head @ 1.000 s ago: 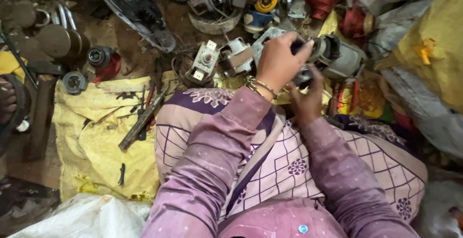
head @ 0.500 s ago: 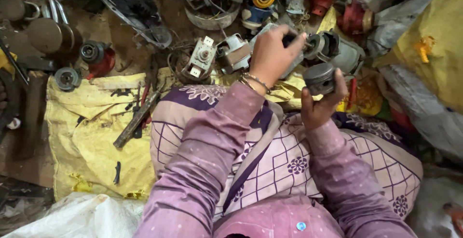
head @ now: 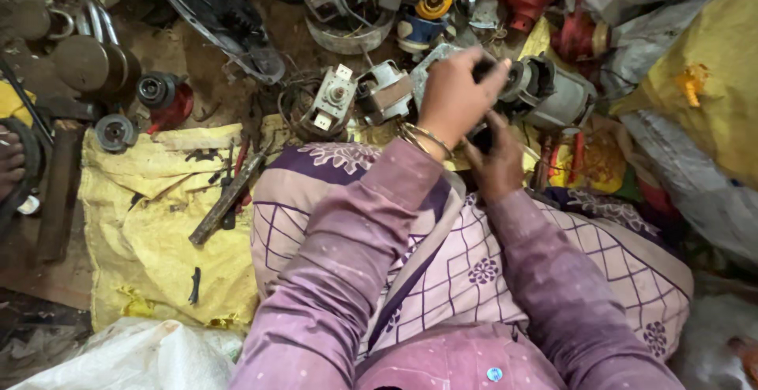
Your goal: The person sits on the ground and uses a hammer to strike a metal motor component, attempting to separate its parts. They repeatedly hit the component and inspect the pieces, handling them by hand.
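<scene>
The left hand [head: 454,94] has its grip closed over the top of a grey metal electric motor [head: 545,90], which lies on the floor just past the person's knees among other motor parts. The right hand [head: 497,161] sits just below it, fingers curled against a dark part; whether that grip is clamped cannot be told. A rusty metal tool [head: 229,196] lies on the yellow woven sack [head: 150,232].

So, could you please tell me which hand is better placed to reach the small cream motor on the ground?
Probably the left hand: the small cream motor lies on its side, while the right hand sits farther off, below the grey motor.
</scene>
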